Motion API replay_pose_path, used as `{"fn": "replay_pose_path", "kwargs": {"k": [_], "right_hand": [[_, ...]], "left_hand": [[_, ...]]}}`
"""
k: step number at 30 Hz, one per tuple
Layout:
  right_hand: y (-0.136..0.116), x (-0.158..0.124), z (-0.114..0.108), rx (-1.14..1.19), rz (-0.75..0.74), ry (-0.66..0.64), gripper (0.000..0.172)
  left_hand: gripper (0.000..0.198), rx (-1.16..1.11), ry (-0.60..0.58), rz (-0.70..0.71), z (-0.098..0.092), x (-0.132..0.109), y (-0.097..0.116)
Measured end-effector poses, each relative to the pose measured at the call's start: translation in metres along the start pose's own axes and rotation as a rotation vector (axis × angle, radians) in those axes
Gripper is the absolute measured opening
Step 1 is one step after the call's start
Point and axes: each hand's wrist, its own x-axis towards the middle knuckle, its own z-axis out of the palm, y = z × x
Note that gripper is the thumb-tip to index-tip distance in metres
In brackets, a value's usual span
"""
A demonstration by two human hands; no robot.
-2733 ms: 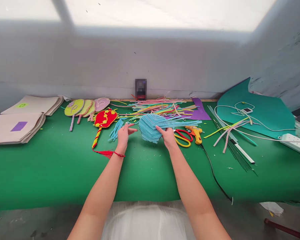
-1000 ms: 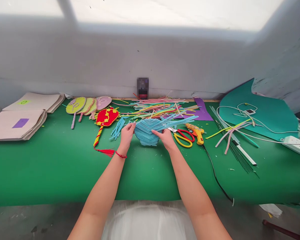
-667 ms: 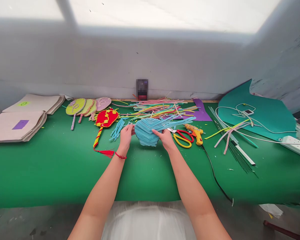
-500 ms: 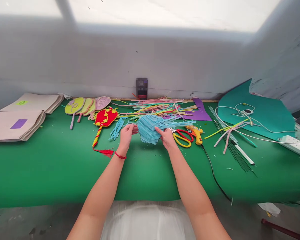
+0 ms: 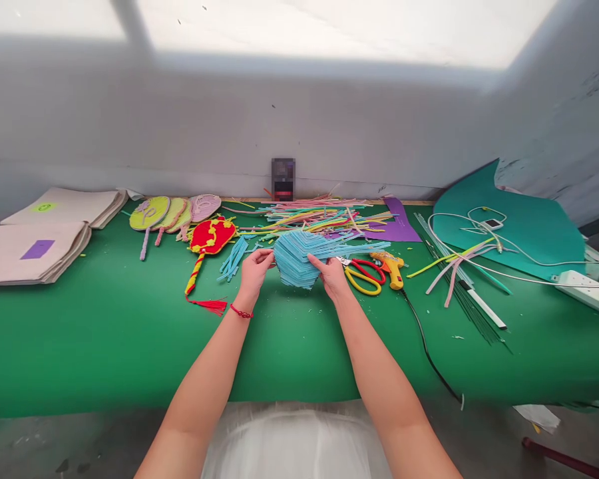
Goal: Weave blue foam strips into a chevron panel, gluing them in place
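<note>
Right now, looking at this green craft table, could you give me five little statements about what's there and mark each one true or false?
1. The right hand holds the blue layered piece. True.
2. The scissors lie on top of the books. False: the scissors lie beside the yellow glue gun, on the person's right.
3. The red fan has a red-and-yellow handle. True.
4. The person's left wrist is bare. False: a red bracelet circles it.
5. A black cord runs from the glue gun toward the front edge of the table. True.
</note>
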Motion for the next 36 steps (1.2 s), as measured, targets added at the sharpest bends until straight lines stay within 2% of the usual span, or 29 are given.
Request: {"fn": "replay_pose_path", "kwargs": {"k": [5,11,15,19,23,31,36], "right_hand": [[0.003,0.001,-0.001,-0.004,-0.043,0.0,0.063],[0.004,-0.003,0.005,-0.046,-0.058,-0.025,0.051],[0.006,-0.005,0.01,-0.086,-0.037,-0.052,0.046],[0.007,-0.007,0.013,-0.096,-0.019,-0.044,0.046],[0.002,-0.007,0.011,-0.061,0.071,-0.024,0.049],[0.002,-0.004,0.009,-0.05,0.105,0.036,0.051],[0.003,-0.006,0.009,-0.039,0.085,-0.008,0.051]], "left_hand": [[0.043,-0.055,0.022,-0.031,0.003,-0.002,0.006],[0.048,-0.098,-0.179,-0.114,0.01,-0.012,0.007],[0.053,-0.106,-0.118,-0.189,0.015,-0.015,-0.001],[0.054,-0.104,-0.044,-0.192,0.015,-0.014,-0.004],[0.053,-0.148,0.002,-0.183,0.016,-0.013,-0.002],[0.054,-0.173,-0.009,-0.197,0.015,-0.013,-0.002],[0.054,-0.167,-0.025,-0.175,0.014,-0.013,-0.001]]}}
